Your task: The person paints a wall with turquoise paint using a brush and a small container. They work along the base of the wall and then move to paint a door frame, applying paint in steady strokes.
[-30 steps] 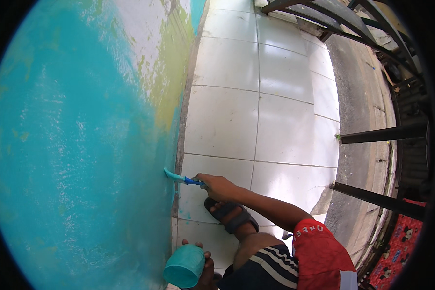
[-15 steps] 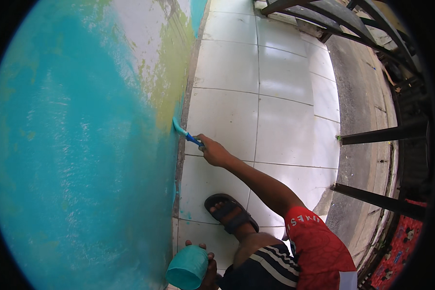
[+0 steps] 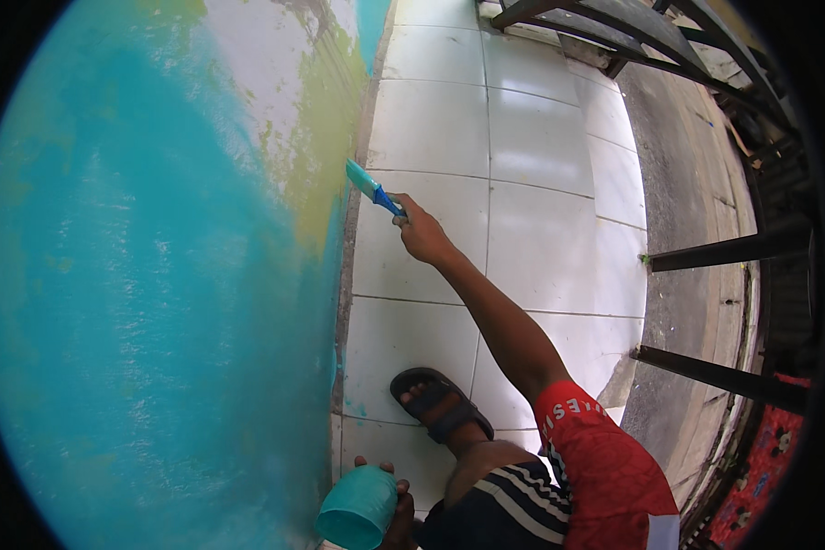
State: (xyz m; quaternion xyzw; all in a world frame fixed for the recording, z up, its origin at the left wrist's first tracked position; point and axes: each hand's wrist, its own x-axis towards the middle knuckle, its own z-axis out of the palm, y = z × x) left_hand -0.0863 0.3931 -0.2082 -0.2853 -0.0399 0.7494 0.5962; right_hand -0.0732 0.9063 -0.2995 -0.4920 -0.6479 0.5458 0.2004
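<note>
My right hand (image 3: 422,229) is closed round the blue handle of a paintbrush (image 3: 373,187). Turquoise paint covers the brush's bristles, and their tip touches the foot of the wall (image 3: 156,302). Wet turquoise coats most of that wall, while a whitish and yellow-green patch (image 3: 289,101) shows higher up along it. Low in the view, my left hand (image 3: 400,522) grips a turquoise, paint-smeared cup (image 3: 359,506) from its right side, with fingertips showing at its far edge. How much paint the cup holds cannot be seen.
White floor tiles (image 3: 431,234) run along the wall, with turquoise drips near my sandalled foot (image 3: 440,403). Dark posts (image 3: 720,254) and a dark bench-like frame (image 3: 632,37) stand to the right. A red patterned cloth (image 3: 761,477) hangs at the lower right.
My right hand has carried the brush farther along the wall's bottom edge, away from me. The bristles, bent against the wall before, are now straighter. The left hand and cup have barely moved.
</note>
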